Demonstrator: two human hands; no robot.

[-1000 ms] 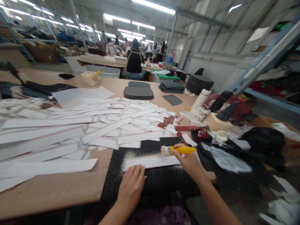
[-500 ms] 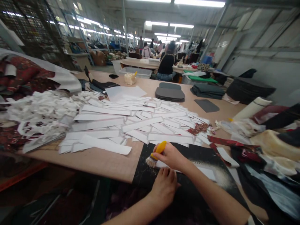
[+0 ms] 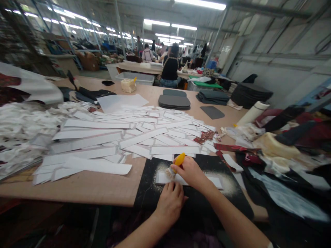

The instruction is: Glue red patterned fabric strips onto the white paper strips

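In my right hand [image 3: 191, 172] is a paintbrush [image 3: 180, 159], its yellow handle gripped between thumb and fingers. The pale bristles touch a white strip [image 3: 162, 178] that lies lengthwise on a black mat [image 3: 147, 193]. My left hand [image 3: 170, 199] rests at the strip's near edge, fingers curled and pressed there; the fingertips are partly hidden. Part of the strip's middle is covered by my right hand. Pale residue speckles the mat around both strip ends.
A broad heap of white strips [image 3: 139, 137] spreads beyond the mat. White scraps [image 3: 26, 124] pile up at left, cloth and foam [image 3: 279, 146] at right. Dark rounded panels [image 3: 174, 101] and a cut-open container [image 3: 128, 85] stand farther back. A person [image 3: 170, 69] sits beyond the table.
The brush has moved rightward from the strip's left end onto its face. More of that left end shows. My left hand stays by the near edge. The view has turned right.
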